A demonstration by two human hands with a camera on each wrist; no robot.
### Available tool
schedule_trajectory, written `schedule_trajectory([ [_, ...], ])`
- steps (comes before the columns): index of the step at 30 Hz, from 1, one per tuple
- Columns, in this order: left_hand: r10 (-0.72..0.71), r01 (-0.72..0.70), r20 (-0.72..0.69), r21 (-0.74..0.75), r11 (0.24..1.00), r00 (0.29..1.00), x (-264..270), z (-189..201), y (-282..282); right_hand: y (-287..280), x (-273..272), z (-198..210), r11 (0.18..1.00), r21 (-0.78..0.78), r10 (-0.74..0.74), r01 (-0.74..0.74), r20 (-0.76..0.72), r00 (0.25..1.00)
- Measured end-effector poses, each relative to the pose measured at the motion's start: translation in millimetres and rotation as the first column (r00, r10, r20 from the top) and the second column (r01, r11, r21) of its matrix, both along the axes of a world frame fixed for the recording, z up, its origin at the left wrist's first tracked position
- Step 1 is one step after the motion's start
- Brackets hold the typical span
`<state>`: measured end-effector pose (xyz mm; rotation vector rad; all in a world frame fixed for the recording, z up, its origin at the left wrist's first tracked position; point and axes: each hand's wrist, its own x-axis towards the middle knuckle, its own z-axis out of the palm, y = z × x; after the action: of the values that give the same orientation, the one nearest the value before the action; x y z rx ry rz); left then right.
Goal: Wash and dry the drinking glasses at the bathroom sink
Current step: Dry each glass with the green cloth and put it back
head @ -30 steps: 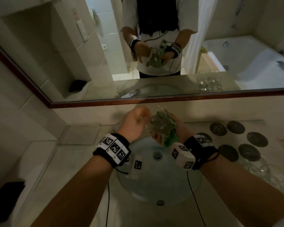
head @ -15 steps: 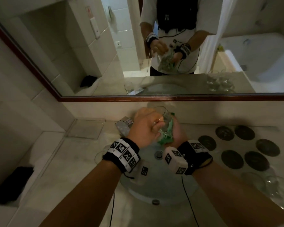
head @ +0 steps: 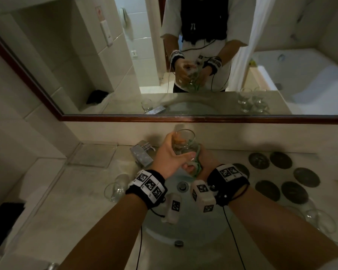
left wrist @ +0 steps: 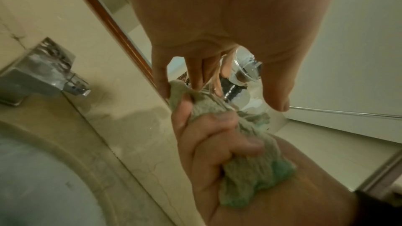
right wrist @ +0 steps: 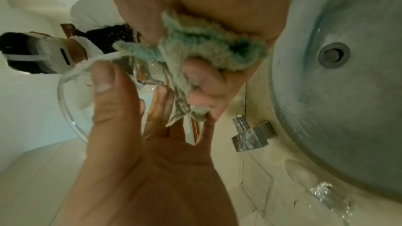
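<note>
Above the sink (head: 185,227), my left hand (head: 176,152) grips a clear drinking glass (head: 184,142), mouth up and tilted away, thumb on the near wall and fingers round the far side. Just below it, my right hand (head: 202,162) is curled round a bunched green cloth (head: 196,169) pressed against the glass's lower part. In the left wrist view the cloth (left wrist: 250,166) sits in the right hand's fingers (left wrist: 217,137) under the glass (left wrist: 245,73). The right wrist view shows the cloth (right wrist: 206,49) against the glass (right wrist: 69,102), with the left thumb (right wrist: 108,82) on the wall.
A chrome faucet (head: 142,154) stands behind the basin on the left. One glass (head: 115,190) lies on the counter left of the sink, and more glasses (head: 320,219) stand at the right beside several dark round coasters (head: 281,176). A mirror (head: 183,55) runs along the wall.
The left hand has turned the glass so its mouth faces up. The cloth has shifted from around the glass's body down towards its base. My head has turned left and the view has shifted.
</note>
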<state>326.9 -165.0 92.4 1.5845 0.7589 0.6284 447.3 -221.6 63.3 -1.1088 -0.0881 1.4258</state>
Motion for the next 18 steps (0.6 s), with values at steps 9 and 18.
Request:
schedule_trajectory([
  [9, -0.048, 0.068, -0.103, 0.201, 0.977, 0.993, 5.4, 9.6, 6.0, -16.9, 15.8, 10.6, 0.998, -0.028, 0.055, -0.053, 0.074, 0.996],
  [18, 0.008, 0.069, -0.249, 0.299, 0.952, 0.968, -2.9, 0.2, 23.4, -41.4, 52.1, 18.0, 0.989, 0.011, -0.143, 0.144, -0.071, 0.987],
])
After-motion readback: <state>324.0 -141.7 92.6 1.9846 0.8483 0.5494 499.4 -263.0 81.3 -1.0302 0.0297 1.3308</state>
